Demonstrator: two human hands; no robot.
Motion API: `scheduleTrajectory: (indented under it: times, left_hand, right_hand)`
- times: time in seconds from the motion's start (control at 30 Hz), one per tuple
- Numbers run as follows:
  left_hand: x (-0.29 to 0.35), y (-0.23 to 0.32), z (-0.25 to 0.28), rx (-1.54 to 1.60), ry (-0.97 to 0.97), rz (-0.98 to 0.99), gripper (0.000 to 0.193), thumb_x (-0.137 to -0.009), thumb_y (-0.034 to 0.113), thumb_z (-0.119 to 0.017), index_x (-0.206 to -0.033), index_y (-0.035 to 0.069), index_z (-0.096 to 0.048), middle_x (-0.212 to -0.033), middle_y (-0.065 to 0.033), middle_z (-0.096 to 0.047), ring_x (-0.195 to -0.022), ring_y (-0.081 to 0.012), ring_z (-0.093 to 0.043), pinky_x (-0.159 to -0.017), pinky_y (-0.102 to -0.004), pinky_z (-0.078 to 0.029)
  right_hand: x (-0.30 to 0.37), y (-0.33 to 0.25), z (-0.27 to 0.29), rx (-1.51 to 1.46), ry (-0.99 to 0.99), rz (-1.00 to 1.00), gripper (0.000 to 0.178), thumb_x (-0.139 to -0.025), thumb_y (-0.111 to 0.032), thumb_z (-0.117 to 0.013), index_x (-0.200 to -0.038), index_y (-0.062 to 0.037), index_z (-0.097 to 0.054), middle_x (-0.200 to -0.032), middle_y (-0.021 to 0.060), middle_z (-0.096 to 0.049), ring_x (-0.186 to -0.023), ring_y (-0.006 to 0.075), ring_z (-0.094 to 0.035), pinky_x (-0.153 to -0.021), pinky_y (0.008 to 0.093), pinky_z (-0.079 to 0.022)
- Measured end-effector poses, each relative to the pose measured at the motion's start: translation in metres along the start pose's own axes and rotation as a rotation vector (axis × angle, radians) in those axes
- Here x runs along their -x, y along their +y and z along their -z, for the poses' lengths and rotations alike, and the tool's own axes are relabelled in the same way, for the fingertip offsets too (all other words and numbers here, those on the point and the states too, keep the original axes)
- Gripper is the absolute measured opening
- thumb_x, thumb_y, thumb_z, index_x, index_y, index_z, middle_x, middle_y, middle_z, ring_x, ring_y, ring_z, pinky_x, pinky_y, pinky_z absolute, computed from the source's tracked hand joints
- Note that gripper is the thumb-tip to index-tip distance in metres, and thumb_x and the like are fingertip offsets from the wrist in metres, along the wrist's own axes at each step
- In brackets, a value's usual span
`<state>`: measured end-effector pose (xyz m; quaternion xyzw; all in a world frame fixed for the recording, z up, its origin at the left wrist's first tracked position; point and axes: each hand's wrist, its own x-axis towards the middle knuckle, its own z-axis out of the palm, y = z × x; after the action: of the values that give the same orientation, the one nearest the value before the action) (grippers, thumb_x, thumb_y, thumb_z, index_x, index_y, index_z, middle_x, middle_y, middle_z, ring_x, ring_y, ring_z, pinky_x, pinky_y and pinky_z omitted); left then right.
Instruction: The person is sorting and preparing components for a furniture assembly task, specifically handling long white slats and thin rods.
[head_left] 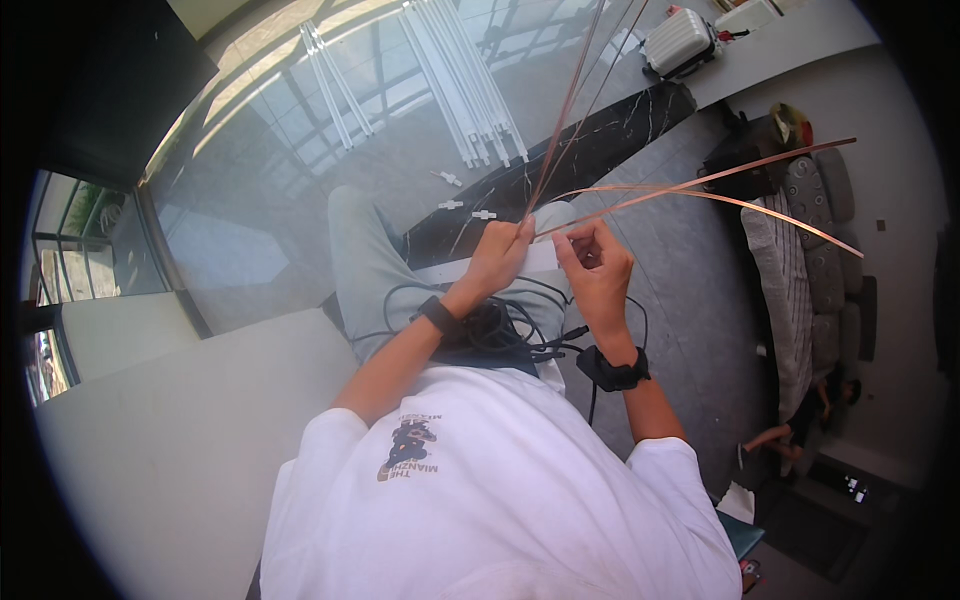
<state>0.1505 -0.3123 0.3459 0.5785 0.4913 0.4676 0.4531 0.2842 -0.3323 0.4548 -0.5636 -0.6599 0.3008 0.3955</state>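
Observation:
Several thin, copper-coloured strips point(690, 187) fan out from between my hands, some to the right and others up toward the top edge. My left hand point(498, 257) is closed round their near ends, above my lap. Close beside it, my right hand point(598, 265) pinches with thumb and fingers at a strip near where it leaves my left hand; the exact contact is partly hidden by the fingers. Under my wrists, black cables point(490, 325) lie tangled across my lap. Behind the hands shows a white flat surface point(543, 258), partly covered.
Small white connector pieces point(484, 214) lie on the floor past my knees, with bundles of long white rods point(460, 85) farther off. A white suitcase point(680, 43) stands at the upper right. To the right are a patterned sofa point(805, 190) and another person point(815, 410).

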Motion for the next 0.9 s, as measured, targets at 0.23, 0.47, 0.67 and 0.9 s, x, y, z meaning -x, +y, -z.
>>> scheduleTrajectory:
  times: [0.23, 0.47, 0.67, 0.9]
  left_hand:
    - [0.001, -0.001, 0.000, -0.021, -0.011, 0.016, 0.055, -0.103, 0.032, -0.036, -0.070, -0.008, -0.054, -0.064, -0.0292, -0.050, -0.067, -0.0473, -0.053, -0.062, -0.0503, -0.039]
    - [0.003, 0.013, 0.002, 0.038, -0.039, 0.011, 0.055, -0.105, 0.033, -0.033, -0.086, -0.002, -0.072, -0.070, -0.0236, -0.063, -0.067, -0.0388, -0.062, -0.067, -0.0423, -0.047]
    - [0.005, 0.018, -0.001, 0.160, 0.104, -0.081, 0.053, -0.104, 0.029, -0.040, -0.080, -0.006, -0.070, -0.059, -0.0145, -0.063, -0.050, -0.0185, -0.058, -0.051, -0.0328, -0.043]
    - [0.008, 0.018, 0.001, 0.101, 0.147, -0.133, 0.053, -0.105, 0.029, -0.039, -0.079, -0.007, -0.068, -0.060, -0.0167, -0.063, -0.051, -0.0223, -0.061, -0.051, -0.0344, -0.044]
  right_hand:
    - [-0.002, 0.023, 0.002, -0.083, -0.062, 0.064, 0.017, -0.090, -0.012, -0.068, -0.085, -0.0023, -0.056, -0.082, 0.0040, -0.060, -0.073, 0.0096, -0.058, -0.062, 0.0231, -0.046]
    - [-0.001, 0.046, 0.008, -0.966, -0.535, -0.488, 0.048, -0.100, -0.037, -0.053, -0.133, -0.0041, -0.044, -0.127, 0.0077, -0.054, -0.121, 0.0169, -0.050, -0.102, 0.0357, -0.041]
    - [0.004, 0.059, -0.004, -1.098, -0.626, -0.514, 0.063, -0.098, -0.046, -0.054, -0.142, -0.0039, -0.038, -0.136, 0.0092, -0.048, -0.128, 0.0198, -0.047, -0.107, 0.0433, -0.040]
    - [0.007, 0.060, -0.006, -1.064, -0.610, -0.470, 0.065, -0.101, -0.043, -0.049, -0.145, 0.0015, -0.033, -0.141, 0.0145, -0.045, -0.131, 0.0257, -0.046, -0.110, 0.0490, -0.039]
